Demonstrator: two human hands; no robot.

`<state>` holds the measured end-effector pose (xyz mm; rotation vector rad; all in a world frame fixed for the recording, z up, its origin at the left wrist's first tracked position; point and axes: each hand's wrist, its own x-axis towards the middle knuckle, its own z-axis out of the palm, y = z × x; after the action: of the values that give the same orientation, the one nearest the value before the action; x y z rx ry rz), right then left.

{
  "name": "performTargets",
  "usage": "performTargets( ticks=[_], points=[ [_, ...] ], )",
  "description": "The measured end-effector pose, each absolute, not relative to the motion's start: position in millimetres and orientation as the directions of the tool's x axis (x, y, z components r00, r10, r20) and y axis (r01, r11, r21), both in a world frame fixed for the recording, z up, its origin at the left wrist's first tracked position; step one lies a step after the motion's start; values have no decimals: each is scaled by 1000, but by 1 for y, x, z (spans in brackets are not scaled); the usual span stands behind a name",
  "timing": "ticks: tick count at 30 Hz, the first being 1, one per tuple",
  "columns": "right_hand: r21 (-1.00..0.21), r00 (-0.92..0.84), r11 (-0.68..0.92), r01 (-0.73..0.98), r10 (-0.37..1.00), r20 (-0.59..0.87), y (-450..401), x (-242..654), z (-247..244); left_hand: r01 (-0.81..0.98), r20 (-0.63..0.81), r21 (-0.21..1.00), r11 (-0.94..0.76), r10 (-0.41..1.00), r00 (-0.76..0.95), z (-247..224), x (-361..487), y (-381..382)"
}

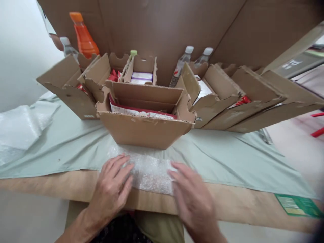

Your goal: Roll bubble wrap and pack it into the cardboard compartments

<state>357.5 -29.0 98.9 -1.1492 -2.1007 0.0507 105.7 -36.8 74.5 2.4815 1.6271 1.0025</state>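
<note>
A strip of clear bubble wrap (152, 175) lies at the table's front edge, between my two hands. My left hand (112, 184) rests at its left end, fingers spread and bent a little, the fingertips touching the wrap. At the right end my right hand (191, 195) is slightly blurred, its fingers apart and close to the wrap's edge; whether they touch it is hard to tell. Just behind the wrap stands an open cardboard box (145, 130) holding a red and white packet (144, 112).
More open cardboard boxes (220, 104) with packets stand in a row behind. Beyond them are an orange bottle (86, 40), clear bottles (181, 65) and a tall cardboard panel (157, 30). More bubble wrap (22, 125) lies left, and a green card (298, 206) lies right.
</note>
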Motion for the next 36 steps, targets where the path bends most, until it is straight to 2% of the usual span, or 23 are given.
performTargets(
  ticks=[3, 5, 8, 11, 14, 21, 28, 31, 33, 36],
  points=[
    [-294, -524, 675, 677, 722, 452, -16, 325, 86, 833, 455, 229, -503, 812, 366, 63, 117, -29],
    [-237, -561, 665, 708, 734, 383, -10, 324, 69, 851, 421, 129, -508, 806, 417, 52, 111, -25],
    [-161, -562, 661, 733, 722, 403, -7, 351, 46, 865, 364, 24, -501, 810, 459, 42, 84, -27],
    [-89, -559, 655, 750, 700, 444, -9, 387, 34, 877, 335, -13, -480, 824, 456, 41, 59, -32],
    [-46, -570, 649, 759, 697, 434, -8, 407, 29, 882, 327, -2, -470, 834, 445, 37, 47, -33],
    [-20, -579, 656, 754, 679, 451, -2, 411, 26, 871, 416, 92, -483, 813, 407, 2, 37, -34],
    [-85, -398, 519, 851, 741, 540, -13, 411, 23, 864, 437, 130, -487, 810, 391, 16, 40, -35],
    [-141, -306, 457, 878, 764, 568, -21, 405, 28, 877, 443, 210, -431, 842, 308, 31, 43, -38],
    [-193, -282, 445, 875, 791, 544, -32, 397, 34, 882, 460, 259, -393, 853, 245, 39, 44, -45],
    [-246, -308, 455, 856, 830, 464, -54, 387, 37, 891, 456, 271, -364, 864, 214, 44, 46, -63]
  ],
)
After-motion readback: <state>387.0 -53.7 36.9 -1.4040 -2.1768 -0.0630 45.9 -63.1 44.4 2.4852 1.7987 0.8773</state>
